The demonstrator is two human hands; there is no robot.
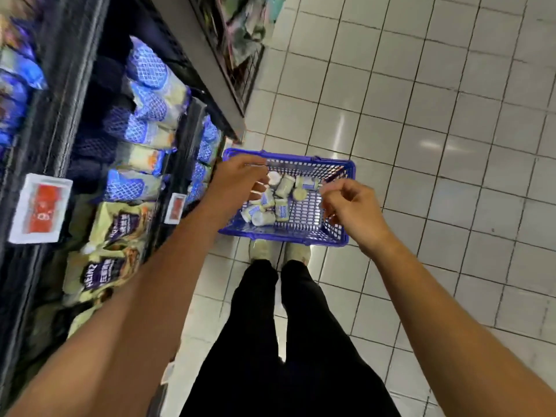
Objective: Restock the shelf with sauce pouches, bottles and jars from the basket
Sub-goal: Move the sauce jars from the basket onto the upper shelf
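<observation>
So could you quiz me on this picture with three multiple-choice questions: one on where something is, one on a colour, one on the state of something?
1. Where does the basket stand?
A. on a counter
B. on the tiled floor, by the person's shoes
C. on a trolley

2. What colour is the basket?
A. red
B. green
C. blue

3. How do the jars in it lie?
A. loose and jumbled
B. packed in a cardboard box
C. stacked in tall, neat towers

Answers:
1 B: its base rests on the tiled floor just ahead of the shoes.
2 C: its mesh walls and rim are blue.
3 A: they lie at mixed angles on the basket's bottom.
</observation>
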